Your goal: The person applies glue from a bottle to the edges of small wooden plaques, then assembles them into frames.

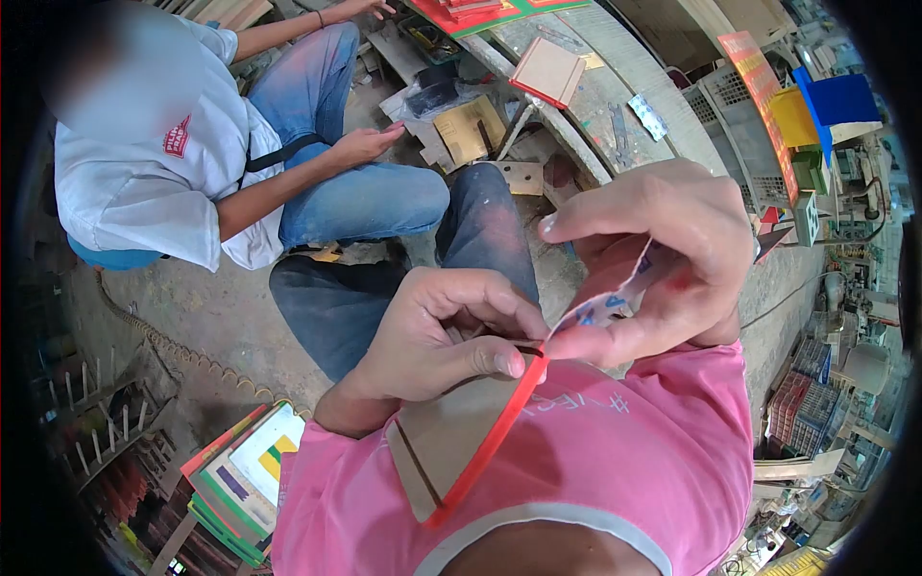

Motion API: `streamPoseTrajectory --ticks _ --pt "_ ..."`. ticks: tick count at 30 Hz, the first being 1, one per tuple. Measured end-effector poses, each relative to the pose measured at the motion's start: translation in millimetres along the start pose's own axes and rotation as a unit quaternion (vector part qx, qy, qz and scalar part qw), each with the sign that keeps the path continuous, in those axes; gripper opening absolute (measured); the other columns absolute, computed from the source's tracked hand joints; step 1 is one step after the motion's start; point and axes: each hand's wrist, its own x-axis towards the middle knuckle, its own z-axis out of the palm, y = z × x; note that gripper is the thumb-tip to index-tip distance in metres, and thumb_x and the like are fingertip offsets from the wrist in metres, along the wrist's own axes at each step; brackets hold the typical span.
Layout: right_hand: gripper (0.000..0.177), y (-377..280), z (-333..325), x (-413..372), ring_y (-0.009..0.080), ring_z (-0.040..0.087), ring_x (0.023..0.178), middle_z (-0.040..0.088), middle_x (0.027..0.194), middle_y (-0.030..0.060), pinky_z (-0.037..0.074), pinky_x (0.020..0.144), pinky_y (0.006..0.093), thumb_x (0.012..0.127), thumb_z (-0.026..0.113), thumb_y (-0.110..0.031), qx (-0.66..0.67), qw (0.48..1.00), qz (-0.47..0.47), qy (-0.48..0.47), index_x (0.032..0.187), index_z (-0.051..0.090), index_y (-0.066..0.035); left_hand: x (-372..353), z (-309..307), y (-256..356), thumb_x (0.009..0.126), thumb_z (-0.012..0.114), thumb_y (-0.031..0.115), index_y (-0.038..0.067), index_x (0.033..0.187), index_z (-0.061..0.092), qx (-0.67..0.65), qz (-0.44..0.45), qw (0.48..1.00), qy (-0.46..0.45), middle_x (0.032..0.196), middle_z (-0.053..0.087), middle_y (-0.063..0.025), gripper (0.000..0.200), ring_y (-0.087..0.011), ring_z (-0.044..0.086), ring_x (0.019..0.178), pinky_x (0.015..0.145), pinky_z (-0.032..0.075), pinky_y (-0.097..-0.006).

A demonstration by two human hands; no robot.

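My left hand [437,331] is closed on a tan wooden board [461,422] with a bright red-orange edge and a dark groove across its lower part. The board slants in front of my chest, thumb and fingers pinching its upper end. In my right hand [687,250] is a curled strip of pale paper [607,305] with blue lettering on one side. The strip is bent between thumb and fingers, its lower end right at the red edge's top corner, beside my left thumb.
Across from me a person [173,144] sits on the floor. A workbench [615,106] holds a red-edged board [549,72] and metal tools. Painted boards [254,470] are stacked at lower left, near a coiled hose [158,341]. Crates [802,408] stand at right.
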Motion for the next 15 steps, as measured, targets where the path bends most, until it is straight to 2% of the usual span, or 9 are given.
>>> streamPoseTrajectory --ticks 2,5,8,11,15 --pt "0.05 -1.6 -3.7 -0.2 0.0129 0.058 0.046 0.067 0.069 0.0099 0.042 0.042 0.0232 0.06 0.09 -0.03 0.012 0.998 0.008 -0.064 0.087 0.068 0.006 0.1 0.1 1.6 0.081 0.077 0.007 -0.003 0.096 0.066 0.015 0.005 1.0 -0.014 0.089 0.07 -0.0071 0.021 -0.0099 0.066 0.084 0.077 0.052 -0.024" --pt "0.05 -2.6 -3.4 -0.6 0.013 0.058 0.046 0.066 0.069 0.0093 0.042 0.042 0.0232 0.061 0.09 -0.03 -0.014 0.999 0.02 -0.043 0.088 0.068 0.006 -0.3 -0.9 0.6 0.081 0.077 0.007 -0.004 0.096 0.066 0.002 -0.022 1.0 0.013 0.09 0.07 -0.0072 0.022 -0.0103 0.066 0.085 0.078 0.052 -0.0244" --pt "0.051 -2.6 -2.6 0.6 0.0125 0.056 0.044 0.065 0.066 0.0085 0.041 0.042 0.023 0.062 0.09 -0.031 0.003 0.999 0.03 -0.01 0.089 0.068 0.006 -2.8 2.9 -2.0 0.081 0.077 0.006 -0.004 0.097 0.066 -0.016 -0.002 1.0 0.004 0.091 0.07 -0.0077 0.021 -0.0107 0.066 0.085 0.079 0.052 -0.0246" --pt "0.053 -3.5 -4.8 -1.2 0.0113 0.054 0.043 0.062 0.063 0.0077 0.039 0.041 0.0226 0.06 0.091 -0.031 0.0 0.998 0.004 -0.067 0.09 0.067 0.007 -1.1 1.0 -0.4 0.081 0.076 0.005 -0.004 0.097 0.066 0.004 0.009 1.0 -0.015 0.091 0.071 -0.0081 0.021 -0.011 0.067 0.086 0.079 0.052 -0.0246" --pt "0.054 -1.5 -0.9 -1.0 0.0107 0.054 0.043 0.06 0.061 0.007 0.037 0.041 0.0221 0.06 0.091 -0.032 0.01 0.999 0.028 -0.027 0.089 0.067 0.007 -2.3 2.9 2.9 0.08 0.077 0.004 -0.004 0.096 0.067 -0.01 -0.009 1.0 0.0 0.09 0.071 -0.0082 0.021 -0.0112 0.067 0.086 0.079 0.052 -0.0247"
